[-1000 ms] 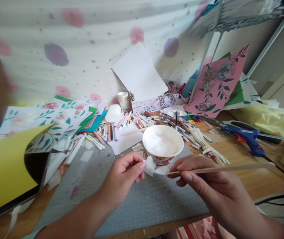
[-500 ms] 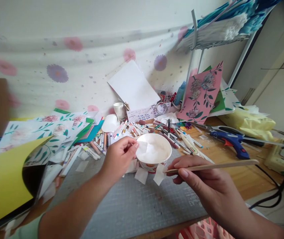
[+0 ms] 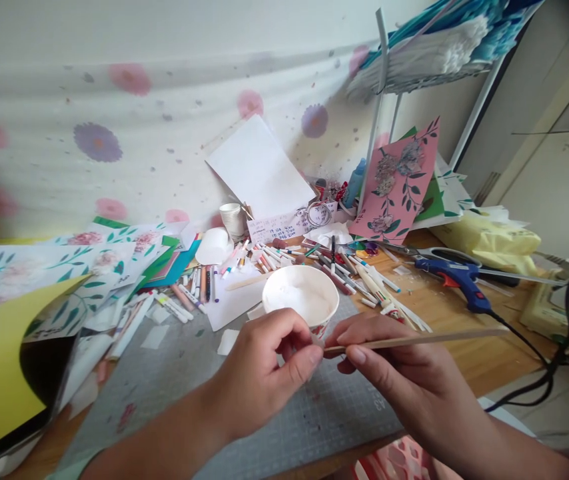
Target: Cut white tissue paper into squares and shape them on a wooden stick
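Note:
My right hand (image 3: pixel 394 363) grips a flat wooden craft stick (image 3: pixel 439 338), which lies nearly level with its tip pointing left. At that tip is my left hand (image 3: pixel 274 373), its thumb and forefinger pinched on a small whitish piece of paper (image 3: pixel 317 342), mostly covered by the fingers. Just beyond both hands stands a white paper bowl (image 3: pixel 300 297) with red print outside and a white substance inside. A square of white paper (image 3: pixel 227 342) lies on the grey cutting mat (image 3: pixel 164 407) left of the bowl.
Several markers (image 3: pixel 359 270) are scattered behind the bowl. A blue glue gun (image 3: pixel 457 280) with a black cord and scissors (image 3: pixel 444 253) lie to the right. Flower-painted sheets (image 3: pixel 99 260) and a yellow sheet (image 3: pixel 9 360) are on the left. Paper cups (image 3: pixel 233 220) stand at the back.
My left hand has moved from the bowl's rim down and right to the stick's tip. The right hand still holds the stick. The view has shifted slightly.

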